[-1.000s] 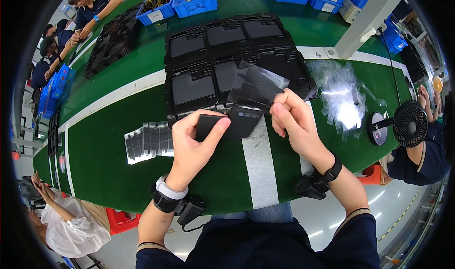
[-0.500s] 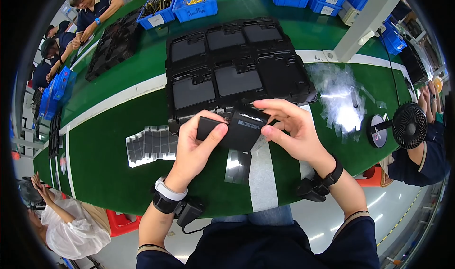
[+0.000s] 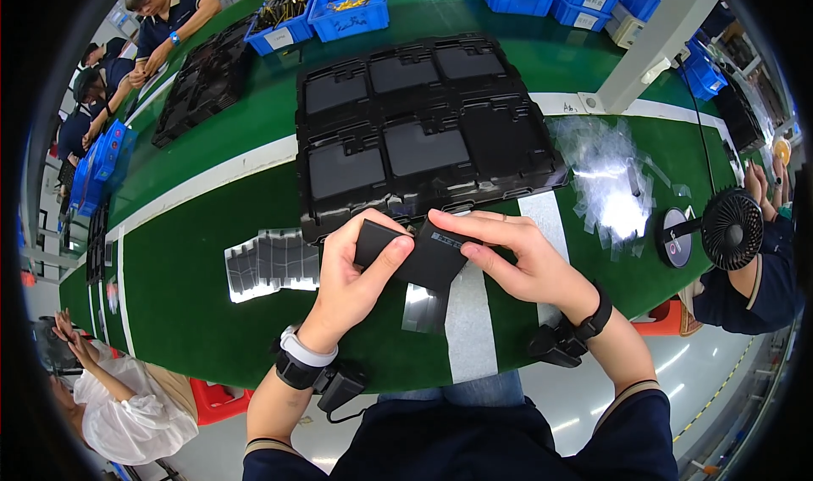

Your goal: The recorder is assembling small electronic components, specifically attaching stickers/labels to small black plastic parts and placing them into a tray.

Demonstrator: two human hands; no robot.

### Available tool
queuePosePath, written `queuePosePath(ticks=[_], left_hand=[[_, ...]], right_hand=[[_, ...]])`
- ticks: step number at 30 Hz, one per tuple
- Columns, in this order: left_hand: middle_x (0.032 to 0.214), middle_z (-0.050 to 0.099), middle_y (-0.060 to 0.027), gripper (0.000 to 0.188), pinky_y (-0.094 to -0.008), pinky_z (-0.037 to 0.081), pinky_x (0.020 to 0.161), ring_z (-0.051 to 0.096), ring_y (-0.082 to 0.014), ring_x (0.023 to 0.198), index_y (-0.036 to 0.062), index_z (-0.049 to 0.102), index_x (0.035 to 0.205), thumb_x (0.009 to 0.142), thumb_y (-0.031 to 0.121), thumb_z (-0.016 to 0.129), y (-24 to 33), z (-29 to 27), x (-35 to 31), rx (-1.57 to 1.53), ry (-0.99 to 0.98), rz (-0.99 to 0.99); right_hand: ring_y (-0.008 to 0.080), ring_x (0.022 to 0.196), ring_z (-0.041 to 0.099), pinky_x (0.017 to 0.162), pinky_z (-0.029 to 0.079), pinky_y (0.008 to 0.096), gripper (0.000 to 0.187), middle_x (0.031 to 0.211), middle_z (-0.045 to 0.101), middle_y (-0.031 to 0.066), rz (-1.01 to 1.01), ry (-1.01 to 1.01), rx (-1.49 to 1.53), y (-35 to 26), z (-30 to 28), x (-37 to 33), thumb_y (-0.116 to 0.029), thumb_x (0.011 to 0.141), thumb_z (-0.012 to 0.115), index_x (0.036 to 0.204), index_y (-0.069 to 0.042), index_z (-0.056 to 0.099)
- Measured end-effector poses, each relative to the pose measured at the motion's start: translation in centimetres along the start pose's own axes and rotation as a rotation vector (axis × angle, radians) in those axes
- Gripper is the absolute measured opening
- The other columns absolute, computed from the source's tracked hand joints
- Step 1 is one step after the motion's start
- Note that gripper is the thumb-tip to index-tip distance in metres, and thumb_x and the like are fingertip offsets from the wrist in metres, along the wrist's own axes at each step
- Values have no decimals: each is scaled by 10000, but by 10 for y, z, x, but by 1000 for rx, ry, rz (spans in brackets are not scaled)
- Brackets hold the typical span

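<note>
Between my hands, just in front of the black tray, is a flat black panel [image 3: 415, 265] with a notch in its far edge and a small printed label near its right side. My left hand [image 3: 360, 257] pinches the panel's left part, thumb on top and fingers beneath. My right hand [image 3: 508, 257] is closed on its right edge, thumb and forefinger pressed near the label. The tray [image 3: 508, 138] has several compartments, most holding dark grey panels; the near right one shows only its black bottom.
Clear film strips lie in a row [image 3: 271, 265] at left, one [image 3: 423, 309] below the panel, and in a loose pile [image 3: 614, 185] at right. A small black fan [image 3: 732, 227], a grey post [image 3: 660, 45] and blue bins [image 3: 349, 7] stand around. Other people sit nearby.
My right hand has moved slightly toward me, and its fingers have closed down onto the panel's right edge. The shiny strip seen at that edge no longer shows. My left hand keeps its grip.
</note>
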State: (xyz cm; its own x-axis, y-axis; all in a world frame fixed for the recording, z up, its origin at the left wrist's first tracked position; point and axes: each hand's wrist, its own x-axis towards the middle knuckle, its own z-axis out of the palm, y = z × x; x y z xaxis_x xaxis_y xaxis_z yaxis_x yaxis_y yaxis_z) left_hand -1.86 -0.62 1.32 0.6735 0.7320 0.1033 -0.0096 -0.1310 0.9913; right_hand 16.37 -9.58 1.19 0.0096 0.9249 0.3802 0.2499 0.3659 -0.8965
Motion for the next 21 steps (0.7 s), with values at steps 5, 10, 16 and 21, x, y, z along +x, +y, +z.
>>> queuePosePath(ticks=[5,10,16,21], left_hand=[[756,601,-13,109,-195,433,650,536,-48,700,6,578,853,838,104,622,-1,7,-3,-77,108,35],[765,606,-18,111,-200,438,664,546,-57,709,5,580,854,834,104,626,2,6,0,-35,114,58],[763,593,-42,103,-216,422,654,544,-90,700,-1,577,824,795,68,647,-2,1,0,138,-4,149],[673,607,-38,87,-208,427,564,561,-67,619,-5,588,785,775,56,648,0,3,1,162,40,137]], right_hand=[[185,798,628,691,479,257,331,903,655,125,55,22,3,2,-7,-6,30,792,581,1110,-57,611],[105,823,616,710,476,223,271,864,655,88,39,70,92,7,-8,-5,28,786,614,1050,-34,633],[69,795,582,724,455,198,151,866,648,31,482,-24,585,9,-14,0,-83,855,591,952,20,644],[66,615,566,566,444,198,94,689,643,41,217,47,86,8,-8,-1,-90,811,640,820,-4,673]])
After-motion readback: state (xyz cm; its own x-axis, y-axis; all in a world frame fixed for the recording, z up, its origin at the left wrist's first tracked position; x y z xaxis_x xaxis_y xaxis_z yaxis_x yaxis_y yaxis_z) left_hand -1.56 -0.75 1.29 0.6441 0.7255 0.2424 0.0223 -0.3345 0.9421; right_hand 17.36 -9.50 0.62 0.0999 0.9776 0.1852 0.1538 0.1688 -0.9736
